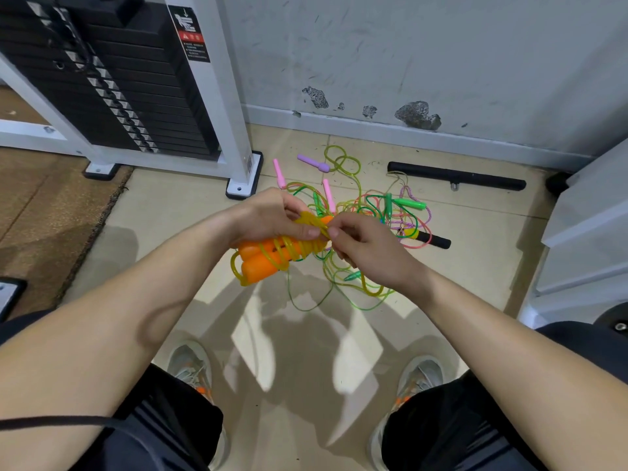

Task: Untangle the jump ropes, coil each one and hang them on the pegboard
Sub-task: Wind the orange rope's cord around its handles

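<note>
Far left: a weight stack [112, 79] in a white frame stands partly on a brown mat [51, 205], partly on the tiled floor [163, 215].

Centre left: the left hand [272, 215] is closed round the upper end of the orange rope [261, 258], fingers curled over it and thumb pressed on the cord. The rope's two orange handles lie side by side. The yellow cord is wound round them in several turns, and a small loop hangs at the lower end. The bundle is held above the floor, in front of the pile.

Centre: the right hand [360, 243] is against the left. Its thumb and forefinger pinch a loop of yellow cord at the top of the bundle; the other fingers are curled.

Behind both hands: the tangle [353, 212] lies on the floor near the wall [407, 45]. Green, yellow and pink cords are mixed, and pink, purple, green and one black-and-yellow handle show.

Right: a black bar [455, 178] lies on the floor along the wall.
</note>
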Demonstrator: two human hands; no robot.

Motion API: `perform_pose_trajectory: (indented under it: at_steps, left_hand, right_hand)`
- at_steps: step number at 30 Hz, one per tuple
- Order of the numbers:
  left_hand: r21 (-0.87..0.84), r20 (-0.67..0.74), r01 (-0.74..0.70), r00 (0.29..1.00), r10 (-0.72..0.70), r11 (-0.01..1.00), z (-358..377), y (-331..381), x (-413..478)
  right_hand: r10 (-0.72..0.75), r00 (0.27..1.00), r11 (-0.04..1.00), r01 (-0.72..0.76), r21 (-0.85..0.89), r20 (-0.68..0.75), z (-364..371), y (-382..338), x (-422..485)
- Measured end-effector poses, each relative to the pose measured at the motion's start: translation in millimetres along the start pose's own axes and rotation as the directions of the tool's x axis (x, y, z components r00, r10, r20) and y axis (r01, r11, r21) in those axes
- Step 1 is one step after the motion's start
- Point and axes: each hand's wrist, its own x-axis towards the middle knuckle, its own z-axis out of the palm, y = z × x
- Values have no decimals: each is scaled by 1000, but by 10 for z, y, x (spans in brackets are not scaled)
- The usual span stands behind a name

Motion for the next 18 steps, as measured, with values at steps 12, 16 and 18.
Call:
perform_pose_trajectory:
  at_steps: [12,16,18]
  left_hand:
    - [-257,-37,-44,999,36,965,-108,9,-23]
    - [-325,13,-67,997,75,943,-109,-2,-27]
    - [-395,66,-68,993,102,916,-119,5,-44]
  right_hand:
    - [-22,1000,997,23,-69,13,-12,-136,-69]
    - [-71,997,997,71,39,4,-174,-223,-14]
    - [-59,996,991,51,127,62,-264,-227,23]
